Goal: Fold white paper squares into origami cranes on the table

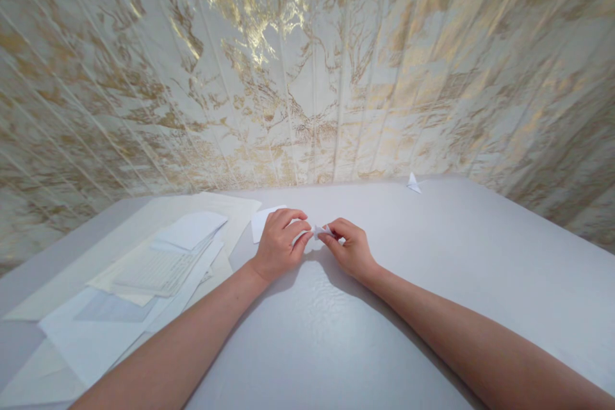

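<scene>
Above the middle of the table, a small piece of folded white paper [318,230] is pinched between the thumb and fingers of my right hand [353,247]. My left hand [281,240] is at the paper's left tip, thumb and index finger close together against it. Most of the folded paper is covered by my fingers, so its full shape is hidden. Behind my left hand lies a flat white sheet [262,223], partly covered by the hand.
Loose papers [100,327] overlap at the left, one a printed sheet [154,269]. A small folded white paper shape [413,184] stands near the back right edge of the white table [432,237]. A wall with a gold pattern [307,77] rises behind it.
</scene>
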A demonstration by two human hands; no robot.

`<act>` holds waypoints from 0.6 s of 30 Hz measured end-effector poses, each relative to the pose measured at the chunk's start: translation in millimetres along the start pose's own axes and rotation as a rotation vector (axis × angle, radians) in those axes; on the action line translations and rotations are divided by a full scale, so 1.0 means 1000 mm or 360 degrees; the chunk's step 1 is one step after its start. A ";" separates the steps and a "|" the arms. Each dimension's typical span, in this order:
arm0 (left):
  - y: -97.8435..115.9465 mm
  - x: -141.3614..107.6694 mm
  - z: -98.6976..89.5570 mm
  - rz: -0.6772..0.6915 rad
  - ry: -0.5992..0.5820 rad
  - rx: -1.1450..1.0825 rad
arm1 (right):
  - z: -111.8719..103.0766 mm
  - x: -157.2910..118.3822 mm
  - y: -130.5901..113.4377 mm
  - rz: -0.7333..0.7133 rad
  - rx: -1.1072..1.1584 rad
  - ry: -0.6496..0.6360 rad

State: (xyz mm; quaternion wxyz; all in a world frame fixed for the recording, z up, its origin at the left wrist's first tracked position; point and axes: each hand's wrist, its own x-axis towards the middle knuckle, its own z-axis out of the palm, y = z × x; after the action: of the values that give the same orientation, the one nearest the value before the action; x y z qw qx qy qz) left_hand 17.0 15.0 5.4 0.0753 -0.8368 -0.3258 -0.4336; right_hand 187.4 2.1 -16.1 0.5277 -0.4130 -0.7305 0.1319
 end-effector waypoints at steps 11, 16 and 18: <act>0.000 0.000 0.000 -0.0053 -0.0113 -0.0373 | 0.000 0.000 0.000 -0.0031 -0.0041 -0.0042; 0.003 0.001 -0.001 -0.0016 -0.0082 -0.0417 | 0.000 0.000 -0.001 -0.0054 -0.0043 -0.0050; 0.003 0.002 -0.001 0.0018 -0.0048 -0.0437 | 0.000 -0.001 0.000 -0.0049 -0.0035 -0.0058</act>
State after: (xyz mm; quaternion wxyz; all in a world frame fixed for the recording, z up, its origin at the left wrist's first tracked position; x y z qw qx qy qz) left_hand 19.3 13.1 7.5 -0.0423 -0.8474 -0.2599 -0.4610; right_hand 187.1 1.4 -16.5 0.5117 -0.4050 -0.7476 0.1232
